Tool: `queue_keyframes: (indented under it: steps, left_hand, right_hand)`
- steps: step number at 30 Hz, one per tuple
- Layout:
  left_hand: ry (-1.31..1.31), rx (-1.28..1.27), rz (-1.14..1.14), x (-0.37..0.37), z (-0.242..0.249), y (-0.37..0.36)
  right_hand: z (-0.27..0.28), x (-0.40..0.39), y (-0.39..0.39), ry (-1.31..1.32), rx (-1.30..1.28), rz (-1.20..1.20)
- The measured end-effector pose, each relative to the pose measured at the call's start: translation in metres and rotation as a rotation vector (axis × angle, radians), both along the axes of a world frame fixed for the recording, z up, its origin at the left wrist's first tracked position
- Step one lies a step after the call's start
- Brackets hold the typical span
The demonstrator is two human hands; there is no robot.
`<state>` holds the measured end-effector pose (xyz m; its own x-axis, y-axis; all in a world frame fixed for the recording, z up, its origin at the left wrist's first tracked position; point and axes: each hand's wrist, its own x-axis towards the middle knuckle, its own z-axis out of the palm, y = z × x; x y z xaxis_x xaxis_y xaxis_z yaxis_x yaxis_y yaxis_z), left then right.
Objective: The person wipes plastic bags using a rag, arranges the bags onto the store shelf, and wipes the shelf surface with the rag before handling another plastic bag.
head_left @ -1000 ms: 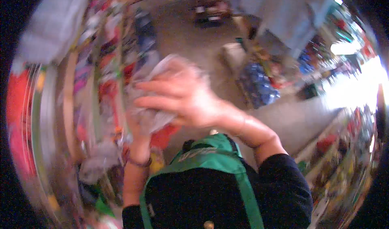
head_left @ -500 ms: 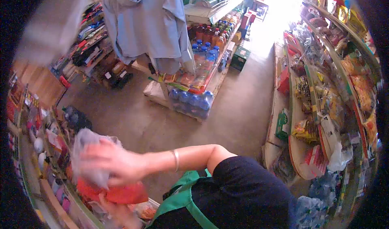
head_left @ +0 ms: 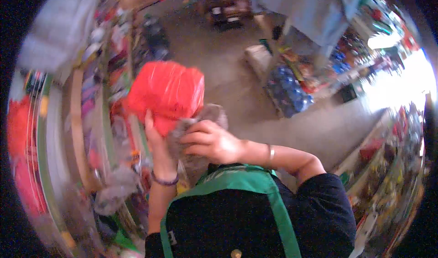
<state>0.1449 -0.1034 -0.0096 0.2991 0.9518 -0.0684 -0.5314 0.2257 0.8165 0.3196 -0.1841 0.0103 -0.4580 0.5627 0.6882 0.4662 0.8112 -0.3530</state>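
Note:
A shiny red plastic-wrapped package (head_left: pixel 166 87) is held up in front of me at left of centre. My left hand (head_left: pixel 159 146) supports it from below, its fingers against the lower side and partly hidden behind it. My right hand (head_left: pixel 218 145) has its fingers closed on a crumpled grey-brown cloth (head_left: pixel 215 114). The cloth touches the package's lower right edge and hangs down between my two hands. A green apron (head_left: pixel 237 178) covers my dark top.
Shelves crowded with goods (head_left: pixel 98 135) run along my left, with a crumpled clear plastic bag (head_left: pixel 118 189) on them. Another stocked shelf (head_left: pixel 383 176) is at right. Blue-capped bottle packs (head_left: pixel 289 91) stand beyond the concrete floor (head_left: pixel 214 66), below hanging grey garments (head_left: pixel 315 11).
My view has turned left toward the shelves. The red package has come up from low down into full view. My right hand and the cloth have moved right and now sit at the package's lower edge.

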Motion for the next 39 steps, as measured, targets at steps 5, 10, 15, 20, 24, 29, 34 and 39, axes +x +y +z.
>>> queue_keyframes:
  steps: [5,10,15,20,24,29,34,39]
  left_hand:
    - [-0.472,-0.09,-0.004,-0.003,0.055,0.023]
    - [-0.313,-0.065,0.191,0.008,0.056,0.012]
    - [-0.309,-0.077,0.043,0.022,0.061,-0.009]
    - [-0.26,-0.032,0.265,0.01,0.07,-0.003]
    - [-0.22,-0.023,0.35,0.006,0.076,-0.006]
    - [-0.324,-0.001,0.363,0.011,0.066,0.001]
    - [-0.457,-0.126,0.151,-0.009,0.047,0.014]
    - [-0.58,-0.039,0.077,-0.018,0.058,0.022]
  right_hand:
    - [-0.054,0.056,0.007,0.28,-0.863,-0.214]
    - [0.038,0.058,0.022,1.171,-0.556,-0.268]
    - [0.043,0.004,0.038,0.116,0.096,-0.232]
    - [-0.028,0.004,0.005,0.224,-0.637,0.065]
    - [-0.027,0.026,0.014,1.163,-1.132,-0.121]
    - [0.022,-0.009,0.018,0.967,-0.372,-0.035]
    - [-0.009,-0.039,0.017,0.324,-0.265,0.282]
    - [-0.08,-0.012,0.021,0.537,-1.054,0.228]
